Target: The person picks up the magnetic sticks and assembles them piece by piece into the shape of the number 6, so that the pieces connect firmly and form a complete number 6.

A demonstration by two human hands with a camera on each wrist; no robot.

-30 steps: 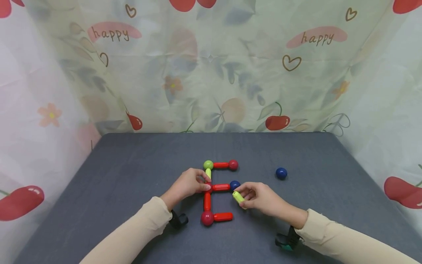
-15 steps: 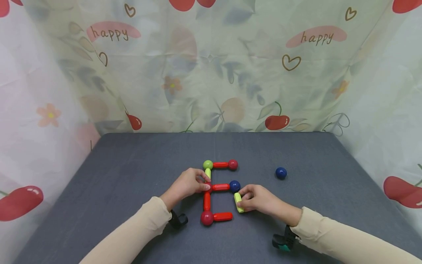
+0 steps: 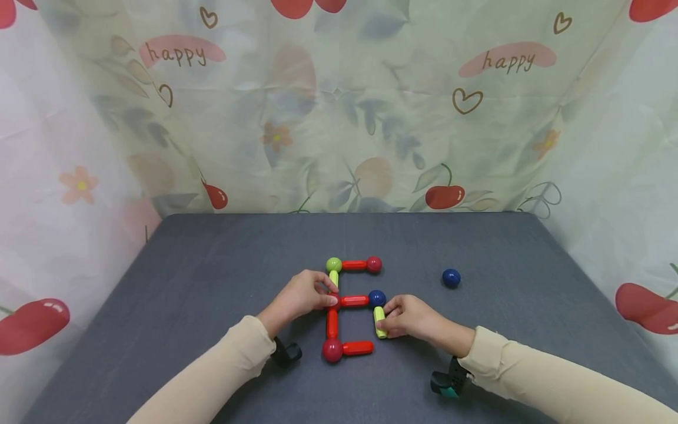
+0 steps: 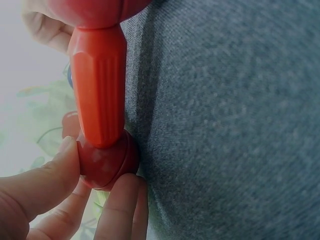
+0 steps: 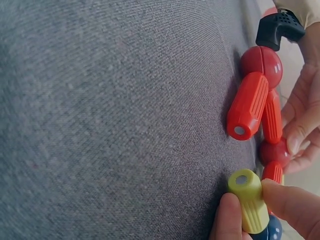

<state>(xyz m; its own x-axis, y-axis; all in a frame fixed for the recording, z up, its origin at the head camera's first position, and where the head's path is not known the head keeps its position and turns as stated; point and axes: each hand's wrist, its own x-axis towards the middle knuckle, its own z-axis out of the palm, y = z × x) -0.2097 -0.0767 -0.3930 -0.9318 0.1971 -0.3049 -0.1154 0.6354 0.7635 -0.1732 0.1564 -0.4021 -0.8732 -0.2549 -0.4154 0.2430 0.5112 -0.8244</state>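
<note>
Magnetic rods and balls lie joined on the dark table in an E-like shape. My left hand [image 3: 304, 296] pinches the middle red ball [image 4: 107, 160] between thumb and fingers. From that ball a red rod [image 3: 355, 301] runs right to a blue ball [image 3: 377, 298]. My right hand [image 3: 415, 318] pinches a yellow-green rod [image 5: 249, 202], its far end against the blue ball and its near end, with a metal tip, pointing toward the lower red rod [image 3: 358, 348]. That lower rod joins the bottom red ball [image 3: 332, 350]; its right end is free.
At the top a green ball [image 3: 333, 265] connects through a red rod [image 3: 354, 265] to a red ball [image 3: 374, 264]. A loose blue ball [image 3: 451, 278] sits to the right. Patterned curtains [image 3: 339, 118] stand behind and beside the dark table [image 3: 238, 247].
My right hand has shifted left and turned the yellow-green rod from slanted to nearly in line below the blue ball, bringing its end against it. The left hand stays in place.
</note>
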